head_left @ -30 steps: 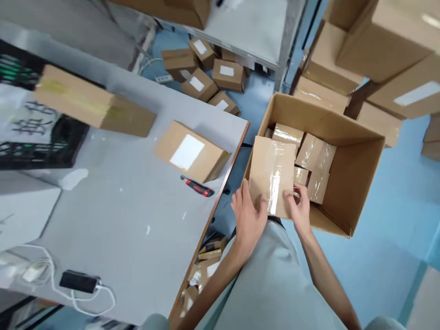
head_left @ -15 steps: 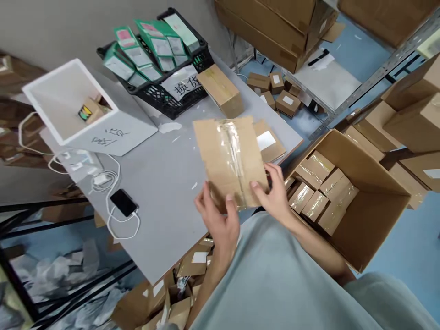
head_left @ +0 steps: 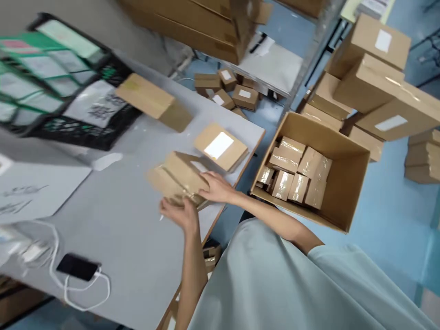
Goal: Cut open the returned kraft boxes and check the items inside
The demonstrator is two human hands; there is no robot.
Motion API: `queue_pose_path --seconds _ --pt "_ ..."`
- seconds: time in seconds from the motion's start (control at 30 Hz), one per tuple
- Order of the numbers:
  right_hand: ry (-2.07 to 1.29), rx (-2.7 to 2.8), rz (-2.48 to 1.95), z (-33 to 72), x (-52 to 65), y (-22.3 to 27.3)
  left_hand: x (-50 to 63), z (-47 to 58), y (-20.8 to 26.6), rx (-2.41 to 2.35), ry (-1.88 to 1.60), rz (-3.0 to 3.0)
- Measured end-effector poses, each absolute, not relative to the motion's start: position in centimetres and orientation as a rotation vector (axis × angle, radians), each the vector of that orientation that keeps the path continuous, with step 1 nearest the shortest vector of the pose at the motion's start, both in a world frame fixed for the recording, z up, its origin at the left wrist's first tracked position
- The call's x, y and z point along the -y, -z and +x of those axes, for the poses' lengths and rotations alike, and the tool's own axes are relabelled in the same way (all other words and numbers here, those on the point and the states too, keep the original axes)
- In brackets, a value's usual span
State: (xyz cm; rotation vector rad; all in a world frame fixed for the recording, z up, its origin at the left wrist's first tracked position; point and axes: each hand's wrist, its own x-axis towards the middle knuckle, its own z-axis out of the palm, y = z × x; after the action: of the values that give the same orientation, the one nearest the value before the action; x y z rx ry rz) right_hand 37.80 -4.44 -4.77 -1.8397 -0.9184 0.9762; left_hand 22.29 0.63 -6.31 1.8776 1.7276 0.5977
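Observation:
Between my two hands is a taped brown cardboard box, tilted over the grey table and blurred by motion. My left hand grips its near lower edge, thumb on top. My right hand is closed on its right side, with the fingers partly hidden. Just beyond it lies a flat cardboard box with a white label. Farther back, a longer cardboard box rests against the black crate.
On the right stands a large open carton holding several taped boxes. Stacked boxes rise behind it. A phone with a white cable lies on the table's left part, near a white foam box. Small boxes lie beyond the table.
The view has swung right. My hands have turned the box from its broad taped face toward me to a tilted, side-on position lower over the table.

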Motion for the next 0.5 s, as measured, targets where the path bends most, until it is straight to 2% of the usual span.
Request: queue_pose_path --seconds 0.1,0.23,0.33,0.5 --pt "-0.887 0.922 -1.683 39.9 12.1 4.6 2.6 25.2 5.2 -1.525 -0.675 2.015" --pt "-0.829 0.505 -1.79 43.8 23.8 7.8 9.4 32.4 5.7 -0.913 -0.412 2.185" --pt "-0.823 0.095 -1.912 47.0 31.2 12.7 13.6 38.4 9.7 -0.678 -0.022 2.205" --pt "-0.937 -0.264 -2.06 51.3 38.1 22.6 16.5 46.4 20.3 -0.555 0.595 2.182"
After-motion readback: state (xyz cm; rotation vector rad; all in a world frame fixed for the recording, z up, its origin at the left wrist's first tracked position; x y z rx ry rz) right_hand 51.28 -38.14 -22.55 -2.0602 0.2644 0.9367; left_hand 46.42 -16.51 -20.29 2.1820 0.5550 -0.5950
